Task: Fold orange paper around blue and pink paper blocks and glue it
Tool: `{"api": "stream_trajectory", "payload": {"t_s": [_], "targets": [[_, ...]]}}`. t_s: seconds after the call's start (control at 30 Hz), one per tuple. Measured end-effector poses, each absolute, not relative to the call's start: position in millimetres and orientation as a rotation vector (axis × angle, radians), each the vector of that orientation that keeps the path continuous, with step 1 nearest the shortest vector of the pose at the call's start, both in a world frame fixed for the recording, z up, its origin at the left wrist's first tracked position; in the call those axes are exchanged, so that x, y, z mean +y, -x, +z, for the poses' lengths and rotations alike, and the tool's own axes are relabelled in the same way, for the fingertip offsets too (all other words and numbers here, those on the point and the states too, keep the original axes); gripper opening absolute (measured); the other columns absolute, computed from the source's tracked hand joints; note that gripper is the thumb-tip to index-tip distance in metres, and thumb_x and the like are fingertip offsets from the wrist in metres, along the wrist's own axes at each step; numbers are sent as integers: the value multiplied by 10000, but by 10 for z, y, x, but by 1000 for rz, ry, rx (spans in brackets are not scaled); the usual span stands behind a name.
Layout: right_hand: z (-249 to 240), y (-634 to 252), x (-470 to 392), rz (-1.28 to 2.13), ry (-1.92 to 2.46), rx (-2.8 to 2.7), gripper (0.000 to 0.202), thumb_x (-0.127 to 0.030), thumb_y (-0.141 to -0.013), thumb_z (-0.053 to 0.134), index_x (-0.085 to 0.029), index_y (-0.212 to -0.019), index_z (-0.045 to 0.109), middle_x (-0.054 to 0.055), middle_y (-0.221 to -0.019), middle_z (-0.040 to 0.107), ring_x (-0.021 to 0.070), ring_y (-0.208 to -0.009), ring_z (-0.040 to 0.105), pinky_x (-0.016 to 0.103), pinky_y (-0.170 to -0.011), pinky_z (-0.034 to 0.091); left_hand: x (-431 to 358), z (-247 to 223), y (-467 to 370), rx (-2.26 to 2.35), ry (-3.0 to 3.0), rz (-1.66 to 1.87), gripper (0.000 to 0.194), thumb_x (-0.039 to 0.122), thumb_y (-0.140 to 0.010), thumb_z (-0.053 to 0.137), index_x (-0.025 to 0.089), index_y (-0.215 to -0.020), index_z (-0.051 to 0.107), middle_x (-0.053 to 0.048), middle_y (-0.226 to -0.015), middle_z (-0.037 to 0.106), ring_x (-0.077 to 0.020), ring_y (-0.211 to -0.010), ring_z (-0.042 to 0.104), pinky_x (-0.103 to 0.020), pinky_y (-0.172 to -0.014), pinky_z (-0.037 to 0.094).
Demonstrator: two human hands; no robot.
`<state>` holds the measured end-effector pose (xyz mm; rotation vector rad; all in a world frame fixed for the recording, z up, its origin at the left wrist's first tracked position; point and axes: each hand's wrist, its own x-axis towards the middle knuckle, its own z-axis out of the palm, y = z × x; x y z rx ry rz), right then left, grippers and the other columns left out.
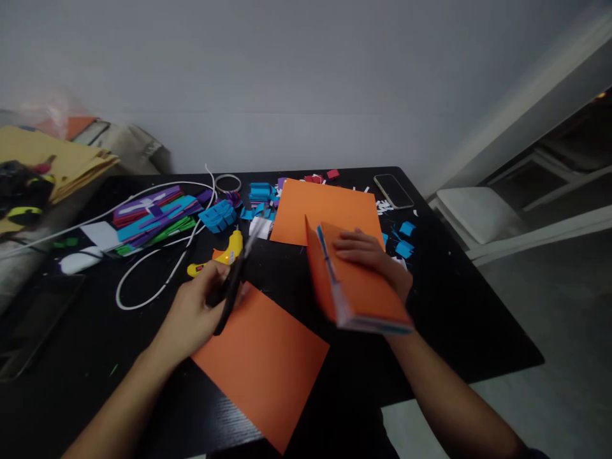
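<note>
My left hand (197, 307) is closed around the dark handles of a pair of scissors (234, 280), whose blades point up and away. Under it lies a square orange sheet (268, 363) on the black table. My right hand (375, 258) grips a thick stack of paper (368, 287) with an orange top sheet and white and blue edges; it is tilted and blurred. One orange sheet hangs apart on the stack's left side. Behind the stack, another orange sheet (329, 204) lies flat. A yellow glue gun (229, 250) rests just beyond my left hand.
Bundled coloured paper strips (157, 213) lie at the left, near a looping white cable (143, 306). Blue paper pieces (217, 217) and white scraps are scattered at the back. A phone (393, 191) lies at the back right, and a dark tablet-like device (36, 319) at the left.
</note>
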<state>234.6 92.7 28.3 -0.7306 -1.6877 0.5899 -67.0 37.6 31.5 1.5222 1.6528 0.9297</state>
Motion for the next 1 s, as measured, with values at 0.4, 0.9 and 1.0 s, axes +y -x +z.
{"api": "stream_trajectory", "payload": {"t_s": [0.4, 0.9, 1.0], "targets": [[-35, -2136, 609, 298, 685, -2140, 560, -233, -1005, 602, -527, -1479, 555, -97, -1312, 755, 298, -1310, 641, 596, -1302, 203, 263, 340, 73, 978, -534, 1089, 449, 174, -634, 917, 200, -1004, 664, -53, -978, 797, -275, -901, 787, -368, -784, 656], [13, -1927, 648, 1401, 1031, -1122, 346, -385, -918, 759, -373, -1262, 733, 30, -1375, 716, 292, -1229, 694, 496, -1049, 567, 306, 334, 147, 1164, -640, 1200, 508, 198, -610, 896, 198, -1035, 618, -16, -940, 756, -227, -798, 754, -354, -719, 637], [39, -1896, 651, 1913, 940, -1009, 393, -510, -875, 783, -275, -1190, 756, 81, -1230, 780, 287, -1041, 770, 443, -884, 636, 314, 316, 150, 1241, -684, 1213, 523, 229, -598, 904, 208, -1009, 583, 0, -915, 726, -199, -760, 721, -343, -706, 618]]}}
